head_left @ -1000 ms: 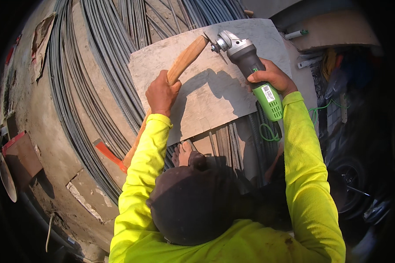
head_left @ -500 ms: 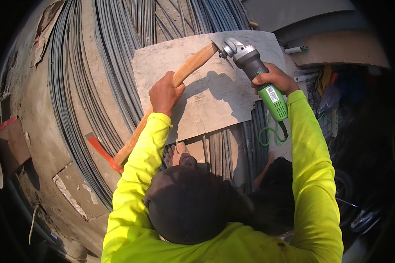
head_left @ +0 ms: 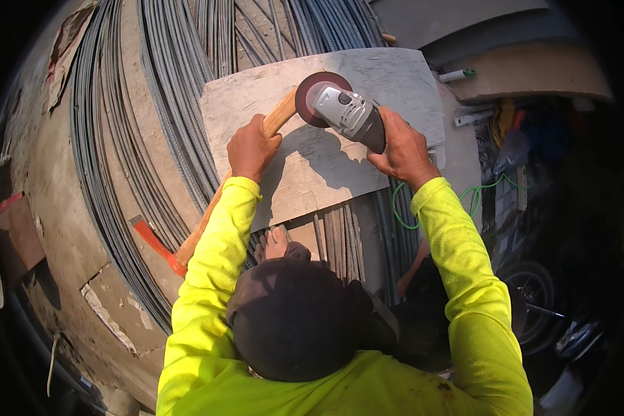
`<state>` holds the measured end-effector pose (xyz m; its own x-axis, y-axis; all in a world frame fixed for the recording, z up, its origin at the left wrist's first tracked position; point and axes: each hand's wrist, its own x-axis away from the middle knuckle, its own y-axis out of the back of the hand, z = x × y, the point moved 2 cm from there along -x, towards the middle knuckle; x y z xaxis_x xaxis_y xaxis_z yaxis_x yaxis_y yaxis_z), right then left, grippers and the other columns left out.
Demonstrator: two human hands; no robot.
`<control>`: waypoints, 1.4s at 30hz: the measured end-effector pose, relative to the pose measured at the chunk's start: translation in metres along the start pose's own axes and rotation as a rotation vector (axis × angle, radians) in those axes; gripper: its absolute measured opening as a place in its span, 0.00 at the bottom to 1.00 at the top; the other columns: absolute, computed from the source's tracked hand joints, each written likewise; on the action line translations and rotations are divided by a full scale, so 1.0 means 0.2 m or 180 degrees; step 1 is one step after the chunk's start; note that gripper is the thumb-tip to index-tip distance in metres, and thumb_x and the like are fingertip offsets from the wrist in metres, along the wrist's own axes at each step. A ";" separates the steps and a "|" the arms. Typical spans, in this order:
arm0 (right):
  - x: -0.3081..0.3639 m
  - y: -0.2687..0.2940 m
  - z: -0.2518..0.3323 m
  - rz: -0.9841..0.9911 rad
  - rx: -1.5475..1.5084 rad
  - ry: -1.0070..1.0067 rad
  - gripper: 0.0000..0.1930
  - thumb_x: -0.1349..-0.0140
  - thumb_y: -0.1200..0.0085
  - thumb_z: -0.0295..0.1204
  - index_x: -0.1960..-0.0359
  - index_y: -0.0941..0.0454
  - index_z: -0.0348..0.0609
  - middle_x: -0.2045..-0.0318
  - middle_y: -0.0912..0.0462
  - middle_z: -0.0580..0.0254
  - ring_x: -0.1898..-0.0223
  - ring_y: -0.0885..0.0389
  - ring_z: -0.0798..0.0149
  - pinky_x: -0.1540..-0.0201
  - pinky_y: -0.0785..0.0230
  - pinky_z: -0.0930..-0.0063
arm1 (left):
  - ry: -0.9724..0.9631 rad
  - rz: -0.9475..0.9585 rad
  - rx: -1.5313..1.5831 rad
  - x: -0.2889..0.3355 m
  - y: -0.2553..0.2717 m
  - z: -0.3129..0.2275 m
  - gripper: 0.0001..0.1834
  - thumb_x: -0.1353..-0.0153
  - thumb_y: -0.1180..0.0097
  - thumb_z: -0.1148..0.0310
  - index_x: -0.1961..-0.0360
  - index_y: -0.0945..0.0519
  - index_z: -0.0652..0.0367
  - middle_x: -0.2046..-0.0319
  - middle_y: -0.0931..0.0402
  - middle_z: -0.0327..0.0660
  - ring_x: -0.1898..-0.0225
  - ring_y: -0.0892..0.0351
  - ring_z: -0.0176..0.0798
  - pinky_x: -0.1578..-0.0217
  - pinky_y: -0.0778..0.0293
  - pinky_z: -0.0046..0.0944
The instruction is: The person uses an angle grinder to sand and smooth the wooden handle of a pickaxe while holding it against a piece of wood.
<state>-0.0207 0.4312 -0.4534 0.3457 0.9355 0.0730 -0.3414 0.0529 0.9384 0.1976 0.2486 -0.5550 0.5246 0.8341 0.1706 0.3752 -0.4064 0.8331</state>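
Note:
My left hand (head_left: 251,147) is closed round the long wooden handle (head_left: 281,114) of a tool. At the handle's lower left end sits its narrow orange metal head (head_left: 158,246), with a bare flared edge. My right hand (head_left: 403,147) grips an angle grinder (head_left: 343,114) by its dark body, with the grey gear head toward the left. The grinder's reddish-brown disc (head_left: 303,98) overlaps the upper end of the handle; whether they touch cannot be told. Beneath both hands lies a pale board (head_left: 353,170). My right hand and wrist hide the grinder's green rear part.
Long bundles of steel rebar (head_left: 170,90) run under and beside the board. A green cord (head_left: 399,208) loops right of it. My bare foot (head_left: 273,241) is at the board's near edge. A wheel (head_left: 530,295) stands at the right, a brown box (head_left: 17,232) at the left.
The grinder has turned so its disc now faces up, and has moved left and slightly down along the handle. My right hand has moved left with it. My left hand keeps its grip.

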 end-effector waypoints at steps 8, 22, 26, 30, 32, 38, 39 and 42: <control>-0.05 0.06 -0.10 -0.0155 -0.0160 -0.1049 0.37 0.55 0.28 0.33 0.41 0.32 0.41 0.57 0.17 0.41 0.55 0.16 0.40 0.51 0.23 0.51 | 0.0003 0.0005 0.0028 -0.02 0.00 0.04 0.17 0.48 0.34 0.58 0.60 0.19 0.54 0.69 0.16 0.53 0.65 0.16 0.61 0.61 0.21 0.55; 0.15 -0.24 -0.10 0.0946 -0.5193 -0.1712 0.21 0.43 0.38 0.32 0.51 0.28 0.37 0.65 0.17 0.51 0.72 0.14 0.61 0.70 0.18 0.67 | -0.0121 -0.0104 0.0182 0.03 0.07 0.02 0.17 0.50 0.34 0.59 0.61 0.18 0.56 0.73 0.17 0.53 0.69 0.17 0.61 0.65 0.22 0.53; 0.15 -0.22 -0.14 0.1177 -0.5640 -0.1607 0.21 0.43 0.40 0.32 0.50 0.28 0.36 0.66 0.17 0.50 0.72 0.13 0.60 0.69 0.18 0.67 | -0.0093 -0.0072 0.0265 0.06 0.08 -0.01 0.17 0.50 0.34 0.59 0.62 0.18 0.56 0.74 0.17 0.53 0.70 0.17 0.61 0.66 0.22 0.53; 0.08 -0.09 -0.28 0.1633 -0.5282 -0.1491 0.23 0.46 0.37 0.35 0.51 0.27 0.37 0.67 0.17 0.51 0.72 0.14 0.61 0.69 0.19 0.69 | -0.0149 -0.0050 0.0272 0.07 0.09 -0.02 0.16 0.50 0.34 0.59 0.63 0.19 0.56 0.74 0.18 0.54 0.70 0.17 0.61 0.66 0.23 0.54; 0.03 0.01 -0.31 0.1833 -0.4908 -0.1506 0.24 0.47 0.35 0.36 0.52 0.27 0.37 0.67 0.17 0.51 0.73 0.14 0.61 0.69 0.19 0.70 | -0.0165 -0.0017 0.0217 0.07 0.09 -0.02 0.16 0.50 0.34 0.60 0.64 0.19 0.57 0.74 0.18 0.54 0.70 0.17 0.61 0.67 0.23 0.54; -0.05 0.14 -0.40 0.2060 -0.4301 -0.1567 0.27 0.50 0.36 0.37 0.51 0.28 0.36 0.69 0.17 0.52 0.74 0.14 0.60 0.71 0.19 0.68 | -0.0220 0.0076 0.0053 0.14 0.01 -0.05 0.16 0.50 0.34 0.60 0.63 0.20 0.55 0.73 0.17 0.53 0.69 0.17 0.61 0.66 0.22 0.54; -0.06 0.17 -0.41 0.2110 -0.4200 -0.1583 0.27 0.50 0.36 0.38 0.51 0.28 0.36 0.69 0.17 0.52 0.74 0.14 0.60 0.71 0.19 0.68 | -0.0229 0.0076 0.0030 0.15 0.00 -0.06 0.16 0.50 0.34 0.59 0.62 0.19 0.55 0.73 0.17 0.53 0.69 0.16 0.61 0.66 0.22 0.55; -0.12 0.24 -0.48 0.2302 -0.3580 -0.1340 0.30 0.53 0.35 0.37 0.49 0.27 0.35 0.67 0.18 0.55 0.73 0.16 0.63 0.70 0.19 0.69 | -0.0309 0.0028 -0.0104 0.16 -0.02 -0.07 0.16 0.50 0.34 0.59 0.62 0.19 0.55 0.73 0.17 0.53 0.69 0.16 0.61 0.66 0.22 0.54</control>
<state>-0.1284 0.4448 -0.4428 -0.0411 0.7126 0.7003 -0.9934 0.0458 -0.1049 0.2018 0.2828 -0.5462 0.6000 0.7898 0.1277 0.3457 -0.3999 0.8489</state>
